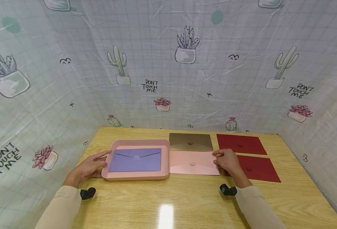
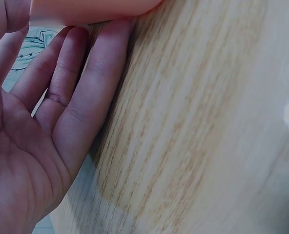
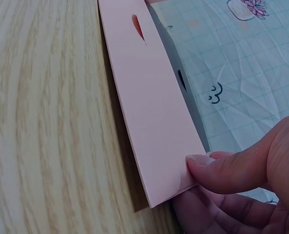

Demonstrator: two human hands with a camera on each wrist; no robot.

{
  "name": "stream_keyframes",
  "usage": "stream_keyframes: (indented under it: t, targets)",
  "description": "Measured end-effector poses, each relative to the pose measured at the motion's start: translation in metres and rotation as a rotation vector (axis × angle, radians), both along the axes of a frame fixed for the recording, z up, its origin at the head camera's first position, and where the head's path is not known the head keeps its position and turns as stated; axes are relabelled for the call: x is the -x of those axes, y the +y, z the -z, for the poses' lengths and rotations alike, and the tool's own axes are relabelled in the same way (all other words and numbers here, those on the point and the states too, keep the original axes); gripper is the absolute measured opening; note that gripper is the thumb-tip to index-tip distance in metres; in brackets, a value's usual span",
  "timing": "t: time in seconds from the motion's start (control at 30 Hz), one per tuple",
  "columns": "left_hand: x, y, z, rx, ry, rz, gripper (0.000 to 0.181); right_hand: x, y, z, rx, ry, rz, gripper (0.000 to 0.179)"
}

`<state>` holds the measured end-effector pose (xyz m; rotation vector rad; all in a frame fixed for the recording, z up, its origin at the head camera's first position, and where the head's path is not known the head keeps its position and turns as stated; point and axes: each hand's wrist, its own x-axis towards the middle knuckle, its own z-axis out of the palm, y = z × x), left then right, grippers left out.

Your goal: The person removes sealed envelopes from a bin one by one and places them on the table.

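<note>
At the far left, a pale sleeve with a black camera at its cuff leads to the left hand. Its fingers are nearly straight and touch the left end of the tray; the left wrist view shows fingertips at the tray's underside. The tray is pink and lies flat on the wooden table, with a purple envelope inside, flap side up.

Just right of the tray lie two more envelopes: a brown envelope at the back and a pink envelope in front of it. Whether the pink one touches the tray I cannot tell. The right hand pinches the pink envelope at its right end, thumb on top and fingers beneath; in the right wrist view its long edge casts a shadow on the table.

Farther right are two red envelopes, the rear one uncovered, the front one partly hidden by the right hand and wrist. Behind everything hangs a curtain printed with cacti.
</note>
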<state>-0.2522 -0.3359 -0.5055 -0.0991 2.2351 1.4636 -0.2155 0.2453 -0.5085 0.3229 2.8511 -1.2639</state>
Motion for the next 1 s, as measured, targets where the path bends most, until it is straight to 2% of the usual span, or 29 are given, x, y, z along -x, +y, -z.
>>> stream_keyframes:
  t: [0.37, 0.6, 0.7, 0.8, 0.9, 1.0]
  targets:
    - [0.0, 0.001, 0.0, 0.007, 0.001, 0.005, 0.08, -0.001, 0.002, -0.002, -0.023, -0.013, 0.01, 0.031]
    - [-0.002, 0.0, -0.002, 0.005, -0.004, 0.002, 0.08, -0.003, -0.002, -0.005, -0.033, 0.018, 0.065, 0.032]
    - [-0.001, 0.0, -0.002, -0.002, 0.004, 0.007, 0.08, -0.004, -0.007, -0.009, 0.082, 0.051, 0.085, 0.03]
    - [-0.001, 0.001, -0.002, -0.01, 0.002, -0.003, 0.08, -0.005, -0.013, -0.009, 0.314, 0.041, 0.09, 0.029]
    - [-0.001, 0.0, -0.003, -0.014, 0.008, 0.016, 0.08, -0.005, -0.02, -0.008, 0.537, -0.001, 0.111, 0.032]
    - [-0.001, 0.001, -0.003, -0.01, 0.005, 0.015, 0.08, -0.005, -0.028, -0.007, 0.635, -0.019, 0.122, 0.034]
